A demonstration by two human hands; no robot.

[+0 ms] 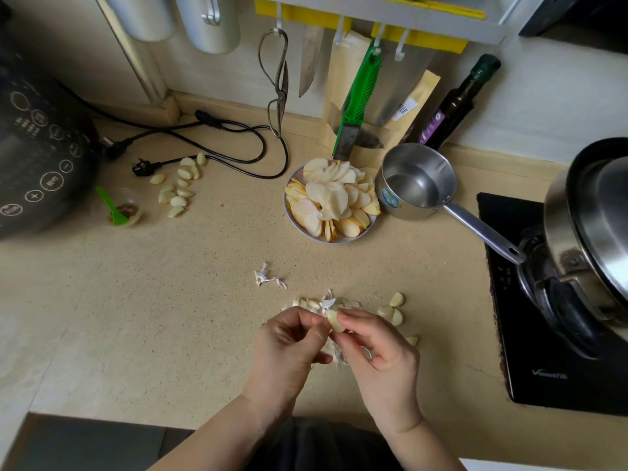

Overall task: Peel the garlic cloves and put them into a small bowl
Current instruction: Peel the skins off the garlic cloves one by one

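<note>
Pinching one garlic clove [335,321] between them, the left hand [289,345] and right hand [377,348] grip it just below the plate of apple slices [331,202], over loose skins [323,304]

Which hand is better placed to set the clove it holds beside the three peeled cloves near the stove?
Probably the right hand. It pinches the clove, and the three peeled cloves lie just beyond it on its own side. The left hand only grips the skin, on the far side.
</note>
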